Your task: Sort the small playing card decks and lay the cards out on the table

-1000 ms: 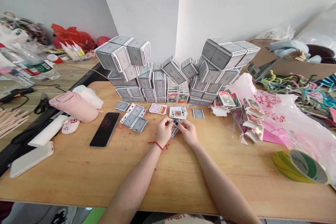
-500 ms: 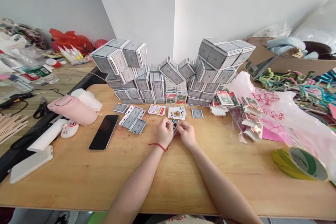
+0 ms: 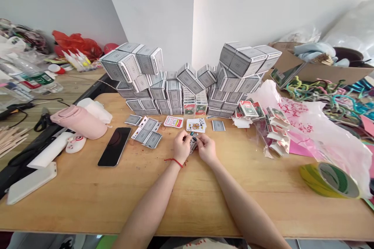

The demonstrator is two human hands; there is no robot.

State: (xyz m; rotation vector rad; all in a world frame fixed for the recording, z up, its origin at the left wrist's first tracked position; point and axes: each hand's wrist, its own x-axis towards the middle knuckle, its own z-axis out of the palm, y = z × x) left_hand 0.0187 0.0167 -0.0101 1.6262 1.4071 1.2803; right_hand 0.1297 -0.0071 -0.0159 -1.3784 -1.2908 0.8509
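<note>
- We saw the small pack of playing cards (image 3: pixel 193 144) held over the middle of the counter (image 3: pixel 87 198).
- The left hand (image 3: pixel 181 148) and right hand (image 3: pixel 207 148) stayed together, clamped on it; little changed.
- The face-up cards (image 3: pixel 195 125) lay just ahead, before the stacked card boxes (image 3: pixel 175 93).

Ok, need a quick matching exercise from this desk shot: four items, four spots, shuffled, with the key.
Items
1. black smartphone
2. green and yellow tape roll
3. red string bracelet
4. pink bottle

Spots
A. on its side near the left edge of the wooden table
B. around the wrist of the left hand
C. near the table's right edge, by the pink-printed plastic bag
D. flat on the table, between the bottle and the left hand

Pairs: 1-D, 2-C, 3-B, 4-A
</note>
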